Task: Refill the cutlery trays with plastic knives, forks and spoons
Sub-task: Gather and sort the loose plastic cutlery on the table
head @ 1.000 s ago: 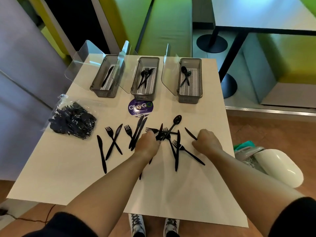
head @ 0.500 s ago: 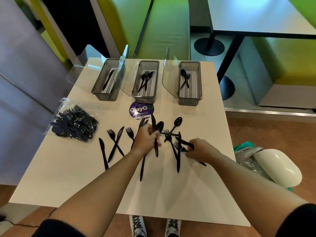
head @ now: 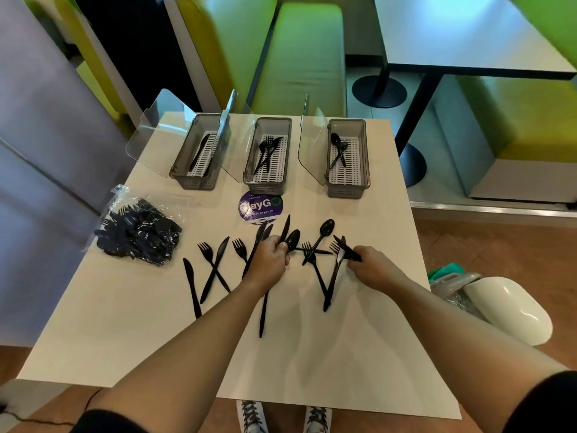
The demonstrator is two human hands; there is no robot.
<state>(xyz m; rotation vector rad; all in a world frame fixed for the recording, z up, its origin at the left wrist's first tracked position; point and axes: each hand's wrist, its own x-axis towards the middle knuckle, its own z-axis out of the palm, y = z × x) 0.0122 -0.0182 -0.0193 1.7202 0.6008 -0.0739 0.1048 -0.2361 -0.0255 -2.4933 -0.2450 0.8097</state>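
My left hand (head: 269, 257) pinches a black plastic spoon (head: 292, 240) and knife; my right hand (head: 373, 266) pinches another thin black knife (head: 346, 249). They look light, slick and springy, so I grip mid-handle. 3 grey trays (head: 347, 189) wait beyond.

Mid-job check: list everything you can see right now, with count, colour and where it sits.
cutlery trays: three, grey with white slotted liners, in a row at the table's far edge; clear lids raised.
cutlery in trays: black; left tray a knife, middle tray forks, right tray spoons.
bag of cutlery: one, clear plastic with black pieces, on the table's left side.
sticker: one, round, purple, before the middle tray.
loose cutlery: black knives, forks and spoons scattered mid-table; several overlap, so the count is unclear.
table: one, cream.
left hand: holds a spoon and a knife.
right hand: holds black cutlery, kind unclear.
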